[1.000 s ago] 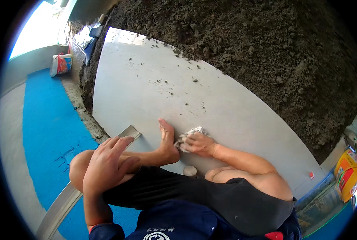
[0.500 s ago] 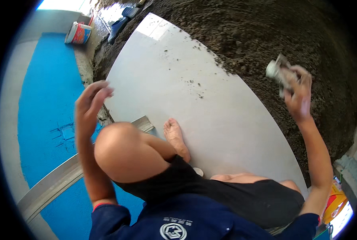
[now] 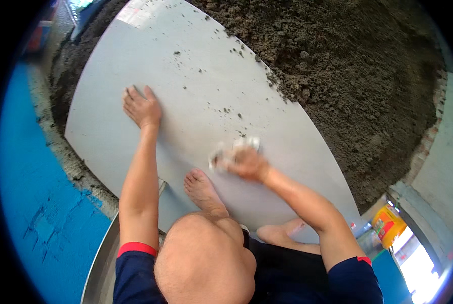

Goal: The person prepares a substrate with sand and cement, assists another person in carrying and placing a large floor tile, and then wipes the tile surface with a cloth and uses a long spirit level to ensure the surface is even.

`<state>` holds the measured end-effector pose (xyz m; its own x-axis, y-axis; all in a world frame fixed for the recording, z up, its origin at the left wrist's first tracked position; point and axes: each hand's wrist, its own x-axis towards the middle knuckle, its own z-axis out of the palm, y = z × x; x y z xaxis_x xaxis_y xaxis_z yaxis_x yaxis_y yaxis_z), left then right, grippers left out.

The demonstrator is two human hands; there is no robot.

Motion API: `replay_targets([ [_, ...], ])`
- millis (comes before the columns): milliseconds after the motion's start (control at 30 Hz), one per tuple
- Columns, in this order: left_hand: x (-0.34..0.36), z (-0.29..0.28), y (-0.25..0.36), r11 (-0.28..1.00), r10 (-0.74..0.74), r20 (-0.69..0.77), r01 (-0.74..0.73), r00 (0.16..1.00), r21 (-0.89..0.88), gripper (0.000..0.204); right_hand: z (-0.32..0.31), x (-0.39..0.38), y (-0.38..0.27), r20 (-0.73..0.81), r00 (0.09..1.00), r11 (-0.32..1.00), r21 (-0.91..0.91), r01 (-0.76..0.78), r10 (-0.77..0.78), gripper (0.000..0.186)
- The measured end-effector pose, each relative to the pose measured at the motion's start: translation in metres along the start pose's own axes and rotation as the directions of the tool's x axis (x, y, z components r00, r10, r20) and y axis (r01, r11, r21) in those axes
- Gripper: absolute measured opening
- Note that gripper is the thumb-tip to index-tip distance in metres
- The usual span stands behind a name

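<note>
Left hand: the left hand (image 3: 142, 107) lay flat on the big pale grey tile (image 3: 196, 81), palm down, fingers stretched forward and slightly spread, gripping nothing.
Right hand: the right hand (image 3: 246, 163) was curled around a crumpled whitish rag (image 3: 232, 151), fingers closed over it and pressing it onto the tile.
Rag: it sat near the middle of the tile, just ahead of the bare foot (image 3: 202, 188), bunched up and partly hidden under the knuckles.
Tile: it lay on the dark, lumpy mortar bed (image 3: 358, 76); crumbs of mortar (image 3: 231, 109) speckled its far half and far edge.
Body: the person crouched on the tile, one foot planted behind the rag, the other foot (image 3: 279, 233) tucked further right, a bare knee (image 3: 201, 258) low in the view.
Surroundings: blue floor covering (image 3: 28, 192) to the left, a long metal straightedge (image 3: 100, 258) at the lower left, an orange-yellow container (image 3: 388, 223) at the lower right.
</note>
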<state>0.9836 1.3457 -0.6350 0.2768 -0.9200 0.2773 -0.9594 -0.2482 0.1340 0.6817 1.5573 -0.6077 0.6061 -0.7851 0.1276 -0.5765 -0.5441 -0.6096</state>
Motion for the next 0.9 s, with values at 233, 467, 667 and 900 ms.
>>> replay_targets([
  [233,0.041,0.015,0.015,0.995,-0.020,-0.016,0.018,1.000,-0.097,0.052,-0.205,0.047,0.195,-0.727,0.613,0.600,-0.352,-0.718,0.308,0.049],
  [467,0.100,0.031,0.012,0.979,-0.110,-0.058,0.098,0.992,-0.181,0.051,-0.155,0.098,0.042,-0.340,0.926,0.902,-0.331,-0.278,0.161,0.038],
  [667,0.123,0.042,0.001,0.927,-0.055,-0.034,0.038,0.998,-0.373,0.049,0.019,0.121,-0.033,-0.017,0.999,0.999,-0.029,0.042,-0.043,0.031],
  [900,0.161,0.038,-0.084,0.937,-0.019,-0.088,-0.013,0.996,-0.348,0.051,-0.155,0.227,0.213,-0.404,0.897,0.831,-0.425,-0.358,0.179,0.033],
])
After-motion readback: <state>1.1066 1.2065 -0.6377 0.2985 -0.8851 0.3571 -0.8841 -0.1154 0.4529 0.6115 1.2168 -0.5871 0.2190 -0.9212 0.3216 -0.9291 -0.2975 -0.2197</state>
